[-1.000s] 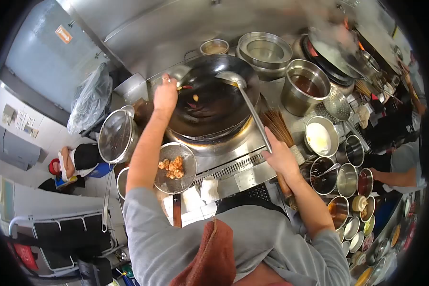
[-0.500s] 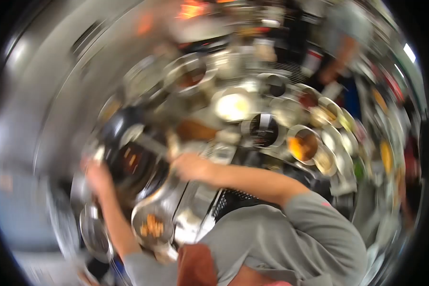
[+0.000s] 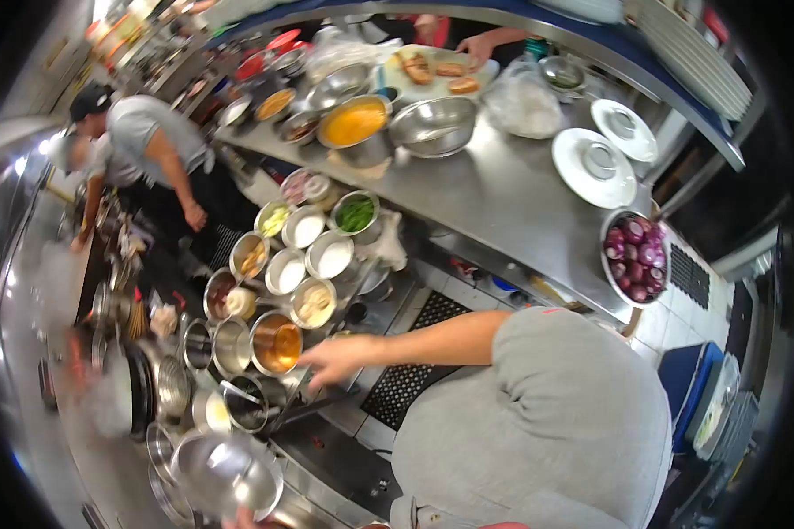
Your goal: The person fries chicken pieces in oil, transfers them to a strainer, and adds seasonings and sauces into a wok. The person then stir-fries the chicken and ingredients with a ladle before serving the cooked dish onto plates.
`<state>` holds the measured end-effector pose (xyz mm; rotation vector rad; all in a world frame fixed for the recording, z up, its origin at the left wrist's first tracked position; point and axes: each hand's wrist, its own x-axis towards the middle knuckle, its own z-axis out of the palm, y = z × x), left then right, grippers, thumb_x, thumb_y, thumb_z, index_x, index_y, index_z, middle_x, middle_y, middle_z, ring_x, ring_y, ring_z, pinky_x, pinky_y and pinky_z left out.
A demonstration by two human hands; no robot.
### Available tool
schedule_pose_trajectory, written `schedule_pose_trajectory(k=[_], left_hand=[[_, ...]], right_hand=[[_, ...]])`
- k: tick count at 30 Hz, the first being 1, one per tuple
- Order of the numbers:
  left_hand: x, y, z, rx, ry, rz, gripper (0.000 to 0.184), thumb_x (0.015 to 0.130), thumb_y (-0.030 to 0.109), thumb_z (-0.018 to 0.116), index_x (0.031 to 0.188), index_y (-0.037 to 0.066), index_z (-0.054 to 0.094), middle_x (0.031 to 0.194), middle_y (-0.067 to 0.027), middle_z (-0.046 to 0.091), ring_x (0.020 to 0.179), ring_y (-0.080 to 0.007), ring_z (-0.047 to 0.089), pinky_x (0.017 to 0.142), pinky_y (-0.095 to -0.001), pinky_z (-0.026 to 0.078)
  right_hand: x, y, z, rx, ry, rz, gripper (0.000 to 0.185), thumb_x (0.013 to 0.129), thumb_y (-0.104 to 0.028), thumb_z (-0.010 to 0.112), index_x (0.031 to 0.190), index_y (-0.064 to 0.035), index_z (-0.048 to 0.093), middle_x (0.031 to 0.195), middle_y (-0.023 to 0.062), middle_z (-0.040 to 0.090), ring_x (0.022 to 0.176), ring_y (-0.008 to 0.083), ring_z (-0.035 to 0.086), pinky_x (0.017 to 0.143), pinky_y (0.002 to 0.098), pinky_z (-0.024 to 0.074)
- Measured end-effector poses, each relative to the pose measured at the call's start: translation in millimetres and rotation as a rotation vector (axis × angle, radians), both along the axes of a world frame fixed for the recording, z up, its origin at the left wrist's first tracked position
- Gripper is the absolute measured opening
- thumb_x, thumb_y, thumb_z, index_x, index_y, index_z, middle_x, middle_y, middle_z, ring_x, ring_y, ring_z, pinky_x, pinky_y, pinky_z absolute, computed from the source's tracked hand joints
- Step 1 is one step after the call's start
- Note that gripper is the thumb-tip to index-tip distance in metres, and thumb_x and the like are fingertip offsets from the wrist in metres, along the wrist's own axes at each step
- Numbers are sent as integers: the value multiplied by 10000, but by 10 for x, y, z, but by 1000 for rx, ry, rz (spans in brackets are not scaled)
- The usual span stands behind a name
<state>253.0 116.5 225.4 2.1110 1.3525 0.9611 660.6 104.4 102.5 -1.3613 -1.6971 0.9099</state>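
Right grip point(image 3: 337, 358) released | near sauce pot point(image 3: 263, 334) rim, aisle point(image 3: 439, 310) alongside | left grip point(image 3: 243, 518) can't tell

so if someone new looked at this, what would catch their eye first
Probably the heap of purple onions, by the right end of the steel counter. Next, the bright orange liquid in a bowl on that counter, farther left in the picture. Then the outstretched right hand, seemingly empty, beside a crowd of metal pots.
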Motion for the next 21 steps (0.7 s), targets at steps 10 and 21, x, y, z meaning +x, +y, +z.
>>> schedule_pose_trajectory(k=[10,21], left_hand=[[4925,-942,-1322,-1317,-401,-717,178,896,107,585,1053,24,583,883,-38,628,714,-107,595,634,-252,525],[3385,-386,-1301,-466,223,-785,363,887,257,631,1147,7,592,1043,-76,650,898,-148,610,789,-290,490]], right_hand=[[1569,-2294,-1638,-869,79,-530,397,820,-261,627,1107,5,559,717,106,662,570,211,638,511,370,525],[1679,-2309,-1939,-902,239,-515,567,859,-178,654,1343,2,419,795,149,670,618,187,659,498,312,539]])
